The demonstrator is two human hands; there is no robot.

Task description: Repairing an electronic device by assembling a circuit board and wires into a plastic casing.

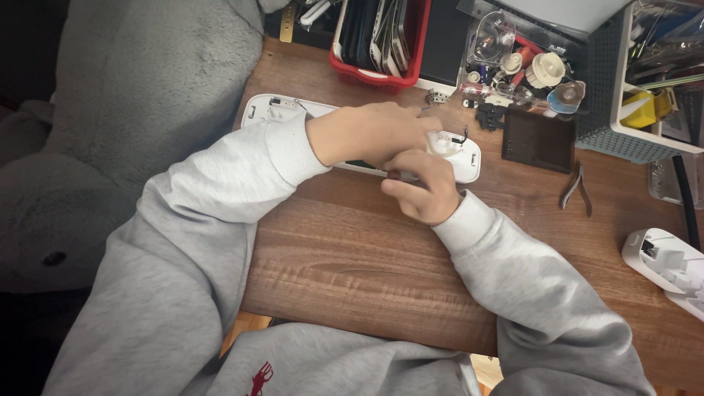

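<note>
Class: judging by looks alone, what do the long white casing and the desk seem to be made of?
Casing: probably moulded plastic, smooth matt white with rounded corners. Desk: wood or wood-look laminate, brown with streaky grain and slight sheen; which, cannot tell.

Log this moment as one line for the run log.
left hand: on white casing | right hand: at its right end | pliers: idle on table

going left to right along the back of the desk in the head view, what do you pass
grey plush → red basket → clear box of small parts → grey crate; in front of these, the white casing under both hands, a dark brown square, then pliers
</note>
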